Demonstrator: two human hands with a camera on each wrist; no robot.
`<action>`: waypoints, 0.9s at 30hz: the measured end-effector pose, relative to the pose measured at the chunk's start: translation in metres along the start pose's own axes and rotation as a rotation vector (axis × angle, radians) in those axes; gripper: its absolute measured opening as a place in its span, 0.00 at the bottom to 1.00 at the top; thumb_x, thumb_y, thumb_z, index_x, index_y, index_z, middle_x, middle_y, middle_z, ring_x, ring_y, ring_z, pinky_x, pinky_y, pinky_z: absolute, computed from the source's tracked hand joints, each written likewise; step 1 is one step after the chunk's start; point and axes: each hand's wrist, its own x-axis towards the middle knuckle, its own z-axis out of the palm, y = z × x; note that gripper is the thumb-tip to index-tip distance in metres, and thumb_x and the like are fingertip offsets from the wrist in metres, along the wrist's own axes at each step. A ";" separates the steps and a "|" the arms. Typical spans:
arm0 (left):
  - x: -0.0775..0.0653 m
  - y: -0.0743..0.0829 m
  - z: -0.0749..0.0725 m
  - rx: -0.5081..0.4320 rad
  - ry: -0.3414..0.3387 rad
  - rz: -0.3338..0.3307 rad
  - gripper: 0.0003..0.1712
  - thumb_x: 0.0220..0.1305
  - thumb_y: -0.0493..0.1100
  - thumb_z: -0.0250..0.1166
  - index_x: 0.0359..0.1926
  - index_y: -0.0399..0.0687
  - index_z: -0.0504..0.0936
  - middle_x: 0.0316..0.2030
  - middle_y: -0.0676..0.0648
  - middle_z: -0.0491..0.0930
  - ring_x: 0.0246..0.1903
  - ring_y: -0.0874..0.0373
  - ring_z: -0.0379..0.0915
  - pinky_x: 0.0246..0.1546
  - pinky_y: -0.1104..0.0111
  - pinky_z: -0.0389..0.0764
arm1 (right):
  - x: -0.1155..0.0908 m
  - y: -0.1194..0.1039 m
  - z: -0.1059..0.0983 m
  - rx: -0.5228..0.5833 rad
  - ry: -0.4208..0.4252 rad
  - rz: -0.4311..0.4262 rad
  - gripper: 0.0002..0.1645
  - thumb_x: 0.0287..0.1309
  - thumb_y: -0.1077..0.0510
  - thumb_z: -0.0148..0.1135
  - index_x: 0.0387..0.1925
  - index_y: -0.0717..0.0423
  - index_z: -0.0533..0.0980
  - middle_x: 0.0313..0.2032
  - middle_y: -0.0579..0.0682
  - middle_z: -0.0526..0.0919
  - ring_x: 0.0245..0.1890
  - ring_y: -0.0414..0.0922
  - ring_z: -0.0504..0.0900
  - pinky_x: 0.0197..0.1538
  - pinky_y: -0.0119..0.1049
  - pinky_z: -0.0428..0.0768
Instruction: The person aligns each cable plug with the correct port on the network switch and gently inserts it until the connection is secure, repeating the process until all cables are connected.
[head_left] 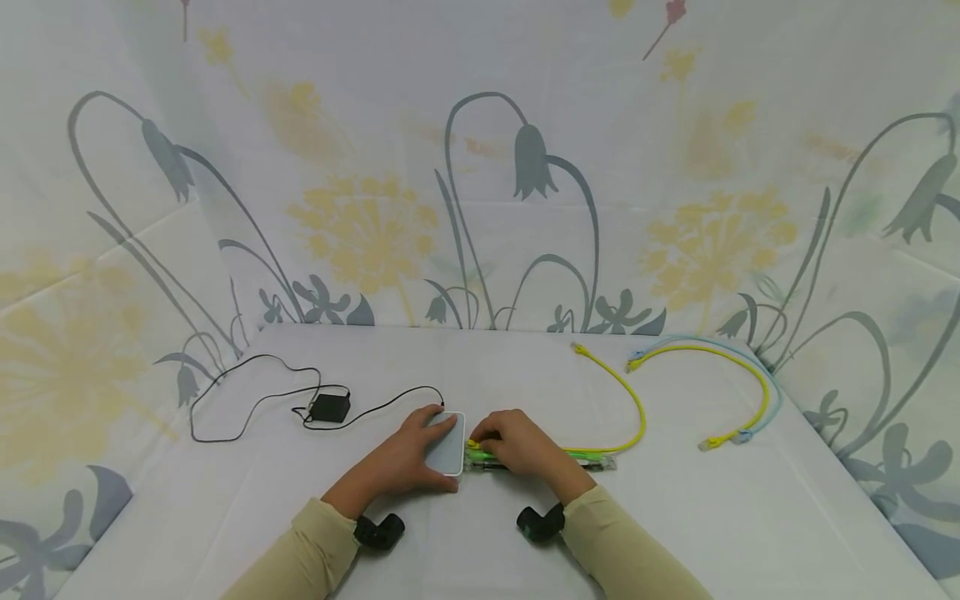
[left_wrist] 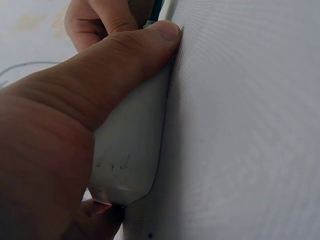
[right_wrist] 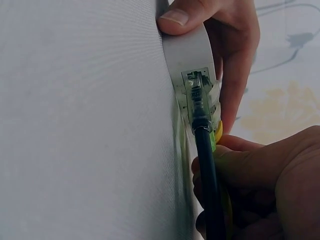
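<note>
A small white network switch [head_left: 444,454] with a grey top lies on the table, gripped by my left hand [head_left: 401,457] with fingers at its far side and thumb at its near side. In the left wrist view the thumb [left_wrist: 120,65] presses along its edge. My right hand [head_left: 521,442] pinches the end of a yellow network cable [head_left: 639,408] at the switch's right side. In the right wrist view a clear plug on a dark cable [right_wrist: 206,160] sits at a port on that side. A green cable [head_left: 596,456] lies under the right hand.
A black power adapter [head_left: 330,407] lies at the left, its thin cord [head_left: 393,397] running to the switch's far edge. Another yellow cable [head_left: 763,392] and a light blue cable [head_left: 778,400] curve at the back right. Patterned cloth [head_left: 390,150] hangs behind the table.
</note>
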 end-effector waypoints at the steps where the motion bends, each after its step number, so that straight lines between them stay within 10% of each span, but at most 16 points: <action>1: 0.000 0.000 0.000 -0.001 -0.003 -0.004 0.56 0.44 0.63 0.76 0.72 0.53 0.62 0.72 0.42 0.53 0.69 0.45 0.54 0.59 0.54 0.70 | 0.000 0.000 0.000 0.002 0.000 0.000 0.12 0.63 0.64 0.58 0.44 0.55 0.84 0.41 0.47 0.86 0.42 0.43 0.82 0.47 0.38 0.79; 27: 0.001 -0.003 0.002 -0.015 -0.005 -0.017 0.57 0.43 0.65 0.76 0.73 0.55 0.62 0.73 0.44 0.53 0.67 0.46 0.57 0.57 0.54 0.71 | 0.000 0.007 0.005 -0.003 0.021 0.018 0.11 0.64 0.62 0.58 0.43 0.52 0.85 0.40 0.45 0.86 0.43 0.41 0.82 0.48 0.39 0.78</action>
